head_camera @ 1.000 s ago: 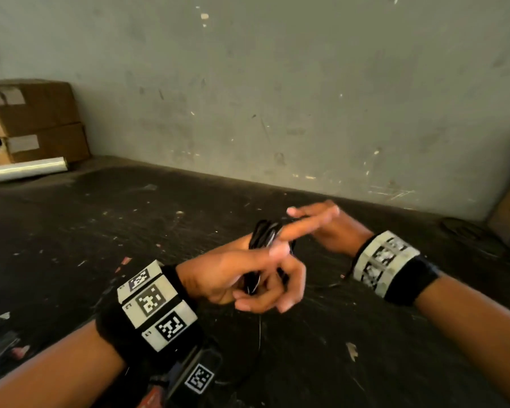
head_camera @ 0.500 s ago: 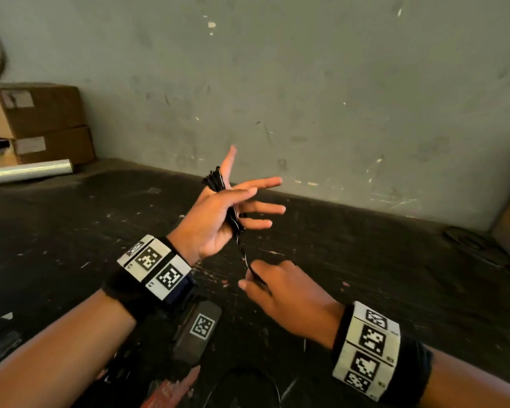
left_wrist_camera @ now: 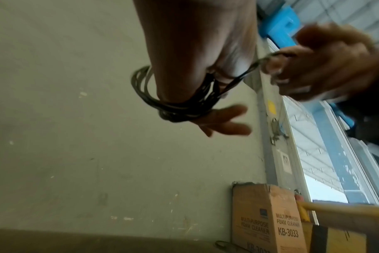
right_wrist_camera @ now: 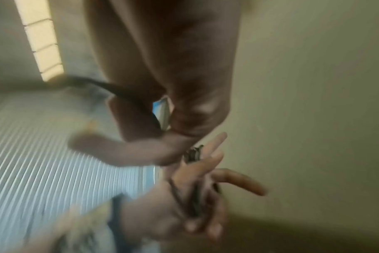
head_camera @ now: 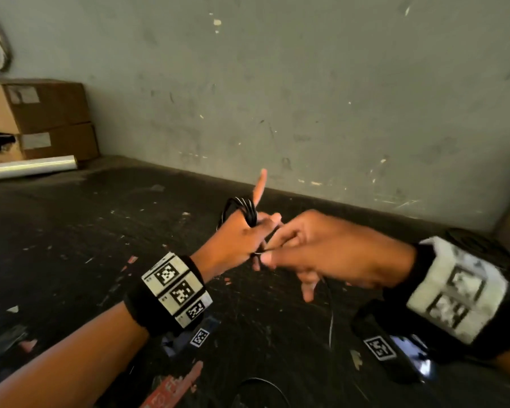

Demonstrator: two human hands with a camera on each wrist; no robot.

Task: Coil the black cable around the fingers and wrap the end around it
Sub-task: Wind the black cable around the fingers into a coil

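Observation:
The black cable [head_camera: 246, 209] is wound in several loops around my left hand [head_camera: 236, 240], whose index finger points up and whose other fingers are spread straight. In the left wrist view the coil [left_wrist_camera: 177, 109] circles the hand and one strand [left_wrist_camera: 249, 68] runs to my right hand [left_wrist_camera: 325, 68]. My right hand [head_camera: 321, 248] sits just right of the left palm and pinches the cable close to the coil. The loose tail [head_camera: 331, 319] hangs below it toward the tabletop. The right wrist view is blurred; it shows the cable [right_wrist_camera: 128, 95] in the right hand and the coil [right_wrist_camera: 193, 155] on the left.
Both hands hover over a dark scuffed tabletop [head_camera: 100, 231] in front of a grey wall. Stacked cardboard boxes [head_camera: 42, 113] and a silvery roll [head_camera: 27, 167] lie at the back left. A dark round object [head_camera: 483, 245] sits at the right. A foam cleaner carton [left_wrist_camera: 268, 219] stands by the wall.
My right hand has risen from below the left hand to beside its palm, carrying the cable. The left hand has shifted right and lower, still holding the coil.

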